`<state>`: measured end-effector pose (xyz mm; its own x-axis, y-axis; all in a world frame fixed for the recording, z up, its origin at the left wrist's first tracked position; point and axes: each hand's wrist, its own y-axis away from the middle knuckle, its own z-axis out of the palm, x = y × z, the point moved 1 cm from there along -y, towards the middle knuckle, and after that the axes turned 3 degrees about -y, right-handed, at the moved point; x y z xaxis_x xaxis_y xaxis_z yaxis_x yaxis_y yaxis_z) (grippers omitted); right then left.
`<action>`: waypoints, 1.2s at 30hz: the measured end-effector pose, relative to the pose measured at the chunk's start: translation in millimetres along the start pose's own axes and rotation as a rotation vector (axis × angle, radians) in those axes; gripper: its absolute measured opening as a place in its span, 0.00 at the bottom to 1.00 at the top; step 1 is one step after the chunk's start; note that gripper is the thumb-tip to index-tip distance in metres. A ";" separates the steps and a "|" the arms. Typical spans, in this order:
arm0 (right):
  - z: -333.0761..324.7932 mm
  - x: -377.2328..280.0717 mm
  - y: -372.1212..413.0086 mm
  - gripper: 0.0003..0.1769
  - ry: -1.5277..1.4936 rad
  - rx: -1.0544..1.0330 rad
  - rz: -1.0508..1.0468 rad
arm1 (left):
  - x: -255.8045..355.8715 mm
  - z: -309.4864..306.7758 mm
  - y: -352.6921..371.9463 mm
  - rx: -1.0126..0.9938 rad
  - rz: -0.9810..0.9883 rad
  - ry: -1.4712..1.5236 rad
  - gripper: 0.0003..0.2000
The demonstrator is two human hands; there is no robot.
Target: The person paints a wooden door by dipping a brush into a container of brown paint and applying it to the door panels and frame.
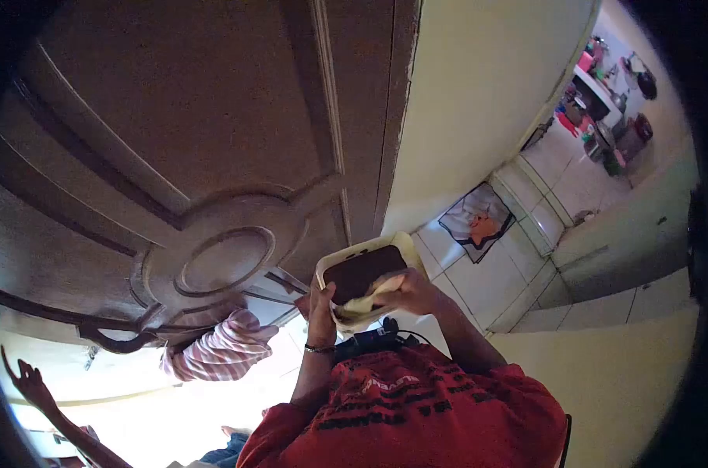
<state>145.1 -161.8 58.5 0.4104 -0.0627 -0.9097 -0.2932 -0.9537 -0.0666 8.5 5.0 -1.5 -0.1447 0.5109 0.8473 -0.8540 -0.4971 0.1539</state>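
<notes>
A cream-rimmed container [407, 248] with a dark brown inside is held in front of the red shirt. My left hand [321, 310] grips its left edge, with the thumb over the rim. Over the near right part of the container, my right hand [410, 292] is closed on a pale yellowish cloth [359, 306], which lies against the near side. What the cloth is touching underneath is hidden by the hand.
A large carved wooden door [225, 261] fills the left. A patterned mat [479, 222] lies on the tiled floor. Striped cloth [225, 349] is below the door. Another person's raised arm [54, 409] shows at lower left. Kitchen items [596, 117] stand at upper right.
</notes>
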 end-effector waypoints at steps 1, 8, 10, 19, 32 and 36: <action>3.7 5.1 -0.2 0.14 -0.234 0.116 0.125 | 5.6 -5.0 4.7 0.024 -0.013 -0.002 0.32; -25.2 4.3 -10.3 0.10 -0.661 0.494 0.205 | 4.2 1.7 -1.2 0.121 0.078 0.086 0.29; -23.6 6.2 -8.7 0.10 -0.695 0.531 0.265 | 13.7 4.1 -0.7 0.105 0.076 0.090 0.30; -30.7 -30.2 -20.6 0.12 -0.160 0.462 -0.084 | 51.3 3.0 3.6 0.113 0.124 0.082 0.30; -16.2 -45.6 -41.2 0.12 -0.041 0.493 -0.090 | 69.3 -4.0 -6.1 0.094 0.110 0.230 0.27; -35.7 -59.2 -47.9 0.13 -0.205 0.636 -0.243 | 84.4 0.9 -8.4 0.046 0.129 0.132 0.26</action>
<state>165.7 -123.0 130.2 0.3757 0.2457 -0.8935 -0.6868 -0.5735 -0.4465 4.0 51.7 69.2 -0.3183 0.5271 0.7879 -0.8007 -0.5945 0.0743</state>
